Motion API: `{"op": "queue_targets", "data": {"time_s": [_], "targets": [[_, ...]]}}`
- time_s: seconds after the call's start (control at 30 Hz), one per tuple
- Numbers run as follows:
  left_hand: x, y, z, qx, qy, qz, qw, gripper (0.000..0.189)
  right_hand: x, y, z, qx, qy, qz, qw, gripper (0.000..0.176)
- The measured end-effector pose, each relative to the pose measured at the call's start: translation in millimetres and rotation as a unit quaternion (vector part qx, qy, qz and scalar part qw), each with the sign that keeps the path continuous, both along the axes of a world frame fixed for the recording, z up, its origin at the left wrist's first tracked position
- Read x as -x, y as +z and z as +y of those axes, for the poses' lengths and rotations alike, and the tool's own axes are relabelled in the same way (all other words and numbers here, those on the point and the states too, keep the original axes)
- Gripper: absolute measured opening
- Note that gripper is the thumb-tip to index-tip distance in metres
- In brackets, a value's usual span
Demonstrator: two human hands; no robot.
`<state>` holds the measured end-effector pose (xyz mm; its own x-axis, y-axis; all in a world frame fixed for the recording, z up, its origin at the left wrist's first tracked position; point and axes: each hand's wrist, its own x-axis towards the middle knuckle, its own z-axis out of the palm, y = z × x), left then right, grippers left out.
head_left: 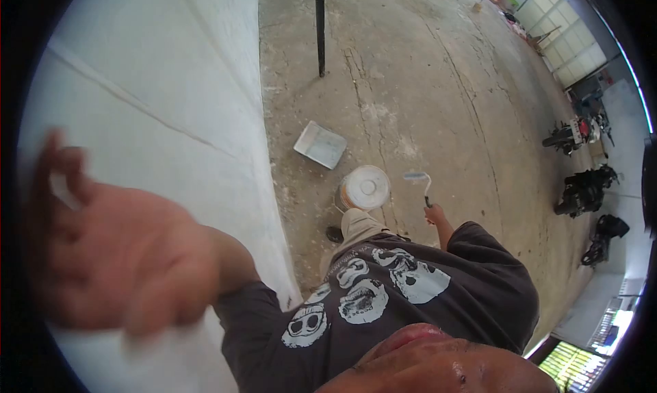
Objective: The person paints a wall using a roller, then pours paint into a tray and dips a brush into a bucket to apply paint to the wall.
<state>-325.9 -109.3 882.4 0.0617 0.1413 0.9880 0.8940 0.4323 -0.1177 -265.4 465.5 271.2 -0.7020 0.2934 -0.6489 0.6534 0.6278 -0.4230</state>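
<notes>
My left hand [130, 256] is raised close to the camera in front of the white wall. Its palm shows, and the fingers are blurred, loosely curled and apart, with nothing visible in them. Lower down on the other side, my right hand [433, 215] grips the dark handle of a paint roller [415, 176]. The roller's pale sleeve hangs over the concrete floor. Beside my legs stands a paint bucket [367, 187] with a white lid. A paint tray [320, 145], pale and smeared inside, lies on the floor between the bucket and the wall.
The white wall [171, 71] runs along my left side. A dark pole [320, 37] stands on the cracked concrete floor [410, 71]. Several motorbikes [586, 191] are parked at the far right, and a pale gate [564, 33] is at the upper right.
</notes>
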Motion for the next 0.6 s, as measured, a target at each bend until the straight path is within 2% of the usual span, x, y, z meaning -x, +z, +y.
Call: {"op": "queue_targets", "data": {"time_s": [0.03,0.13,0.33,0.47,0.53,0.6], "targets": [[-1.1,5.8,13.9,-0.082,-0.123,0.075,0.986,0.049,4.6,18.0,-7.7,0.015,-0.028,-0.004,0.999,0.028],[-22.6,-1.0,-5.6,-0.097,-0.106,0.078,0.986,0.049,13.2,52.7,-20.5,0.029,-0.006,0.008,1.0,0.028],[-57.2,-16.2,23.6,-0.121,-0.066,0.087,0.987,0.05,4.9,45.2,8.1,0.055,0.059,0.011,0.997,0.026],[-52.7,-30.1,41.2,-0.136,-0.064,0.077,0.986,0.05,-19.2,32.7,67.4,0.046,0.085,-0.012,0.995,0.026],[-52.6,-28.7,89.9,-0.14,-0.08,0.071,0.984,0.05,-47.6,28.1,104.0,0.034,0.097,0.033,0.994,0.027],[-46.9,-17.9,149.7,-0.127,-0.117,0.093,0.981,0.05,-76.3,23.6,149.0,-0.031,0.15,0.029,0.988,0.03]]}}
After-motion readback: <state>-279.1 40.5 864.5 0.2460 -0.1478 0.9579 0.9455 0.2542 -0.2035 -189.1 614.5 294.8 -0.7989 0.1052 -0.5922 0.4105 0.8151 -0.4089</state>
